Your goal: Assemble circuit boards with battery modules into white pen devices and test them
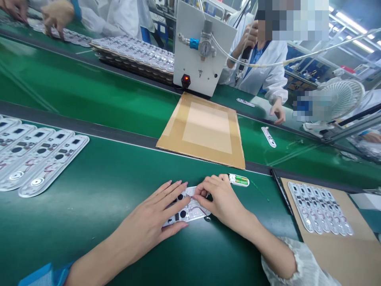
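Left hand (157,214) lies flat, fingers spread, pinning the white circuit-board strip (190,210) to the green table's (89,222) near edge while right hand (218,196) fingertips pinch its far end.

cardboard sheet (205,131) behind circuit board (190,208)

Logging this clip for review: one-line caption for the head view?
Left hand and right hand press on a white circuit assembly on the green table.
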Demonstrator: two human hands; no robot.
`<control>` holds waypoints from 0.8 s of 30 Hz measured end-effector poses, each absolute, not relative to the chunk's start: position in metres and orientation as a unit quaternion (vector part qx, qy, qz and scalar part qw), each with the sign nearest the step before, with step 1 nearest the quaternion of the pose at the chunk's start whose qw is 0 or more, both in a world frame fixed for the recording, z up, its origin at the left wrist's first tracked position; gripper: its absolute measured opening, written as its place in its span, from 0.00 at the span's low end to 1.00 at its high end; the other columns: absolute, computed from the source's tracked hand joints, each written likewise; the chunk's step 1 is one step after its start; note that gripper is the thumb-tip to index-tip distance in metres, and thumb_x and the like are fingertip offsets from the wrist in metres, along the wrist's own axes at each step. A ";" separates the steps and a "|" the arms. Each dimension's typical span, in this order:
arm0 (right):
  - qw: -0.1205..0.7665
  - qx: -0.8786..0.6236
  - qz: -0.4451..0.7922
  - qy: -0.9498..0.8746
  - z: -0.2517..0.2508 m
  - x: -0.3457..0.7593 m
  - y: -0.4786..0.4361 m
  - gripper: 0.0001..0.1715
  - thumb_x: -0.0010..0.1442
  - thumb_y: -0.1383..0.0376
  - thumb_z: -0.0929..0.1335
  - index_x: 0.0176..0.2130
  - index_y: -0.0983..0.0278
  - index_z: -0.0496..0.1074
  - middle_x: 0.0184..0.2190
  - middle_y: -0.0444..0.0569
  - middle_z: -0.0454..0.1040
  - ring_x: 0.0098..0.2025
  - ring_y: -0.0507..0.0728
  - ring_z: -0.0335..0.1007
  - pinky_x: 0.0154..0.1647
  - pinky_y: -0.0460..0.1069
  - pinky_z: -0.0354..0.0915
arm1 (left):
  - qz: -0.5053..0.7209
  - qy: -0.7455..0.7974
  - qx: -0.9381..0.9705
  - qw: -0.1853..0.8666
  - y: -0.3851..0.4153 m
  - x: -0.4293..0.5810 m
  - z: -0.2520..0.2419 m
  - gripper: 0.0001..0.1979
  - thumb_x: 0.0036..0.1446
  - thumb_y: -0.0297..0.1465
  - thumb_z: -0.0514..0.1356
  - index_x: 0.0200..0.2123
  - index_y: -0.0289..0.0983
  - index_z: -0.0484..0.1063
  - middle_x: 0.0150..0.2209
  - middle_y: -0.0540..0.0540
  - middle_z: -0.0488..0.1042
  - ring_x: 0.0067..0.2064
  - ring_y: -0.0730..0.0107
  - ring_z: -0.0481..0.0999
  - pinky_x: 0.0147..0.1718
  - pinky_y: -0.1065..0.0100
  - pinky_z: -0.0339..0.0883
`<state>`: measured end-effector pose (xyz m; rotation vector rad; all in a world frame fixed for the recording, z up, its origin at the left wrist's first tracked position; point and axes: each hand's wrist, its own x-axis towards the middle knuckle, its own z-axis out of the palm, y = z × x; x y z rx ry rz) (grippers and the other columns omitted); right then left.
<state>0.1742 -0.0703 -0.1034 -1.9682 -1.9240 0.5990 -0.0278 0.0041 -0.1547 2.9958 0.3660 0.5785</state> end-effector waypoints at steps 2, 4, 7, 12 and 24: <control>0.155 -0.691 0.217 -0.672 -0.101 0.174 -0.069 0.07 0.62 0.66 0.69 0.31 0.63 0.70 0.27 0.41 0.70 0.32 0.53 0.62 0.39 0.52 0.49 | 0.191 0.114 0.974 0.034 0.005 -0.027 -0.155 0.24 0.66 0.46 0.48 0.60 0.42 0.63 0.64 0.46 0.61 0.63 0.58 0.61 0.56 0.56 0.68; 0.148 -0.692 0.216 -0.673 -0.100 0.175 -0.067 0.08 0.62 0.66 0.69 0.30 0.63 0.69 0.27 0.41 0.70 0.32 0.53 0.62 0.38 0.52 0.49 | 0.193 0.114 0.974 0.035 0.006 -0.027 -0.155 0.25 0.66 0.47 0.48 0.60 0.41 0.63 0.63 0.46 0.61 0.63 0.58 0.61 0.56 0.56 0.68; 0.140 -0.693 0.213 -0.674 -0.100 0.174 -0.067 0.09 0.62 0.67 0.68 0.29 0.63 0.68 0.28 0.42 0.71 0.32 0.53 0.62 0.38 0.52 0.49 | 0.197 0.117 0.973 0.042 0.006 -0.027 -0.155 0.25 0.65 0.47 0.49 0.60 0.42 0.62 0.64 0.46 0.61 0.63 0.58 0.61 0.56 0.55 0.68; 0.105 -0.699 0.194 -0.680 -0.098 0.170 -0.066 0.09 0.62 0.70 0.67 0.29 0.64 0.67 0.29 0.43 0.72 0.33 0.53 0.62 0.38 0.52 0.49 | 0.199 0.118 0.971 0.052 0.005 -0.027 -0.155 0.25 0.65 0.47 0.49 0.60 0.43 0.62 0.63 0.47 0.62 0.63 0.59 0.62 0.57 0.56 0.67; 0.149 -0.700 0.252 -0.651 -0.098 0.176 -0.063 0.08 0.59 0.69 0.70 0.28 0.63 0.70 0.26 0.40 0.69 0.32 0.52 0.63 0.39 0.52 0.52 | 0.202 0.115 0.971 0.060 0.007 -0.026 -0.157 0.24 0.65 0.47 0.51 0.59 0.43 0.64 0.63 0.45 0.63 0.63 0.57 0.63 0.56 0.55 0.68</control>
